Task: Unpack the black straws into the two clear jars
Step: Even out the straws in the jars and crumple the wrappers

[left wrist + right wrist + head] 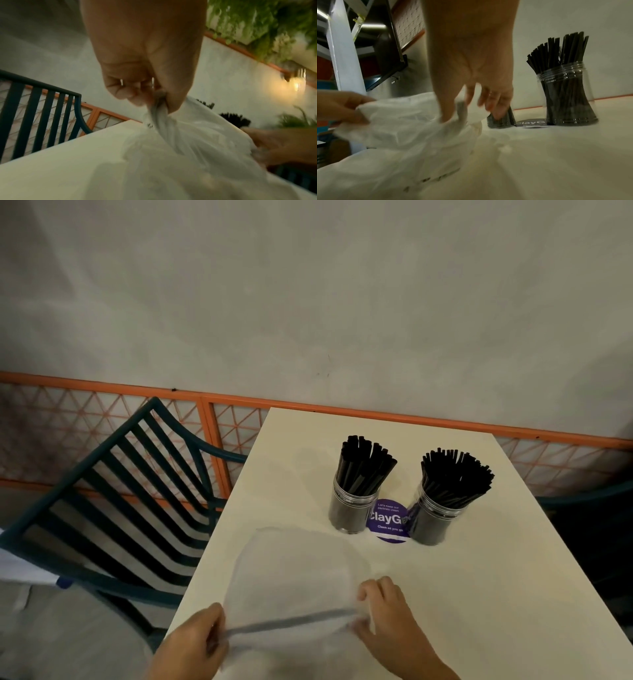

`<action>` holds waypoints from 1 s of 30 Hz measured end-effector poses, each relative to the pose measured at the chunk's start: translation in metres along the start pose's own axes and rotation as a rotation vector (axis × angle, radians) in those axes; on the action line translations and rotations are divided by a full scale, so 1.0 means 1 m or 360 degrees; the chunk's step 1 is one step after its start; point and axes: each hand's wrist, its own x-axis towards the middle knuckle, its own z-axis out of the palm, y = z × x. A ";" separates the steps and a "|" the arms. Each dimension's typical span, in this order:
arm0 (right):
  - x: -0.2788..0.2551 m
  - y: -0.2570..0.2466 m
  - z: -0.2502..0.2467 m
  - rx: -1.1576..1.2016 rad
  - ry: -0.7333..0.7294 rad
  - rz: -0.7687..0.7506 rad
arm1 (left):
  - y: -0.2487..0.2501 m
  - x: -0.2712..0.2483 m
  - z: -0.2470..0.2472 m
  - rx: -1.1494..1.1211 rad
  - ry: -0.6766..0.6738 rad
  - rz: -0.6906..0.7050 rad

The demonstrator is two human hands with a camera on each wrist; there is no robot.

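Note:
Two clear jars stand on the white table, the left jar and the right jar, each packed with upright black straws. A thin white plastic bag lies spread in front of them and looks empty. My left hand pinches the bag's near left edge, bunched between thumb and fingers. My right hand grips the bag's right edge between thumb and forefinger; its other fingers hang loose. The right jar shows beyond that hand.
A round purple sticker lies between the jars. A dark teal slatted chair stands left of the table, and an orange lattice rail runs behind it along the grey wall. Another dark chair sits at the right.

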 end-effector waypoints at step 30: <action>0.058 -0.008 0.122 -0.0555 -0.0286 -0.0391 | -0.048 0.046 0.099 0.1014 0.0307 0.0388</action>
